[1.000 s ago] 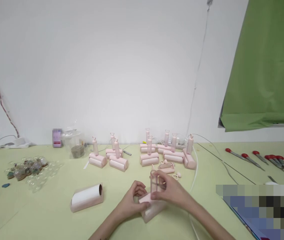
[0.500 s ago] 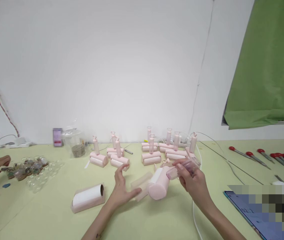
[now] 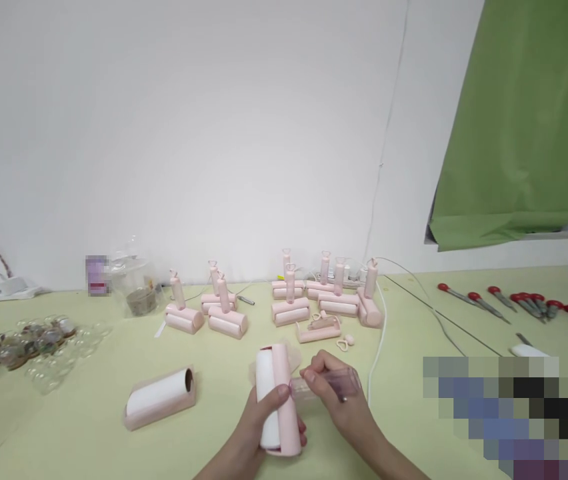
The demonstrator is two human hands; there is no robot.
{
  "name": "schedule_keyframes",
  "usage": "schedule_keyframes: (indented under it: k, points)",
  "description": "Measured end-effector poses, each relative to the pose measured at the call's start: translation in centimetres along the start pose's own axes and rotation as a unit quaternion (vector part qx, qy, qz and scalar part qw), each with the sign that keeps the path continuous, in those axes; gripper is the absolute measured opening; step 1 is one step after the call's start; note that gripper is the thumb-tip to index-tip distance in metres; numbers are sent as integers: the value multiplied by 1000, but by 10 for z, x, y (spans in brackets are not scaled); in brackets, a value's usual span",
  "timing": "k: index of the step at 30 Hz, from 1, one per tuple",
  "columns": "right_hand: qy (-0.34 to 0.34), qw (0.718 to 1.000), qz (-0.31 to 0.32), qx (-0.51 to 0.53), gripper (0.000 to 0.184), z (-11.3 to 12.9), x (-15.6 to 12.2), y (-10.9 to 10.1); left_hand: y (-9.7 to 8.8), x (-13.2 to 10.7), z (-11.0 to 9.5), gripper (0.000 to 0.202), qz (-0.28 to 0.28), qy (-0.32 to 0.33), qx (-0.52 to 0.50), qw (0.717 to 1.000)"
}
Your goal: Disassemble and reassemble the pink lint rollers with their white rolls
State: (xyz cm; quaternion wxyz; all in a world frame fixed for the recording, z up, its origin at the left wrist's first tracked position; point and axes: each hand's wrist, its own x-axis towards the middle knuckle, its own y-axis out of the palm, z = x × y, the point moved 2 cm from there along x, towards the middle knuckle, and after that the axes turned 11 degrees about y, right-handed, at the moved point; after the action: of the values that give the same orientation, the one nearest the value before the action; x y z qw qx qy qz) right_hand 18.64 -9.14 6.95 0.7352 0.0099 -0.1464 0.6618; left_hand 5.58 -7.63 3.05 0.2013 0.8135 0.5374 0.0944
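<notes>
My left hand (image 3: 259, 417) is wrapped round a pink lint roller (image 3: 287, 400) with a white paper roll, its thumb on the casing near the handle joint. My right hand (image 3: 341, 393) grips the roller's clear pinkish handle (image 3: 309, 388), which points right. Behind the roller a translucent plastic piece (image 3: 295, 355) partly shows. To the left, a white paper roll (image 3: 161, 395) lies in a translucent wrapper or cover. Beyond my hands are an open pink casing part (image 3: 320, 331) and a small pink heart-shaped ring (image 3: 343, 345).
Several assembled pink lint rollers (image 3: 290, 311) stand handle-up along the wall. Glass-like domes (image 3: 29, 347) and a plastic tub (image 3: 139, 293) are at left. Red-handled tools (image 3: 484, 300) lie at right. A white cable (image 3: 379, 333) crosses the table near my right hand.
My left hand, open before, has closed round the roller. The roller has come nearer and turned, showing its white paper side. Another person's hand at the left has left the view.
</notes>
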Motion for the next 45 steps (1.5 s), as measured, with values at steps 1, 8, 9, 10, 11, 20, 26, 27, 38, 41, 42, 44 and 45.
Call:
schedule_keyframes:
  k: [1, 8, 9, 10, 11, 20, 26, 27, 38, 41, 42, 44, 45]
  points:
    - [-2, 1000, 8, 9, 28, -1, 3, -1, -2, 1, 2, 37, -5, -22, 4, 1000]
    - [141, 990, 22, -5, 31, -16, 35, -33, -19, -2, 5, 62, 108, -106, 7, 988]
    - [154, 988, 6, -19, 31, -19, 41, -43, -19, -2, 3, 61, 134, -94, 4, 987]
    - [167, 985, -16, -38, 30, -23, 47, -53, -19, -1, 1, 57, 145, -78, 1, 986]
    - [180, 981, -42, -62, 28, -27, 53, -64, -18, 1, -2, 53, 142, -62, 2, 988]
    - [244, 903, -205, -287, 39, -58, 67, -122, -17, 15, -26, 47, -60, 91, 112, 988]
    - [136, 970, -54, -196, 35, -20, 49, -72, -23, 18, -27, 35, -118, 229, 340, 904]
    - [117, 983, 16, -143, 36, -12, 42, -59, -23, 18, -28, 34, -114, 238, 359, 895]
    - [155, 965, 206, -54, 38, 2, 9, -18, -23, 13, -35, 26, -102, 272, 443, 848]
    - [166, 961, 218, -37, 40, 2, 10, -18, -24, 12, -39, 24, -113, 286, 490, 816]
    - [168, 960, 221, -31, 40, 1, 9, -18, -24, 12, -40, 23, -116, 289, 504, 806]
    - [170, 960, 224, -21, 39, 1, 9, -18, -24, 11, -42, 22, -122, 292, 531, 786]
    - [170, 960, 223, -19, 38, 1, 9, -17, -24, 10, -43, 22, -122, 292, 543, 778]
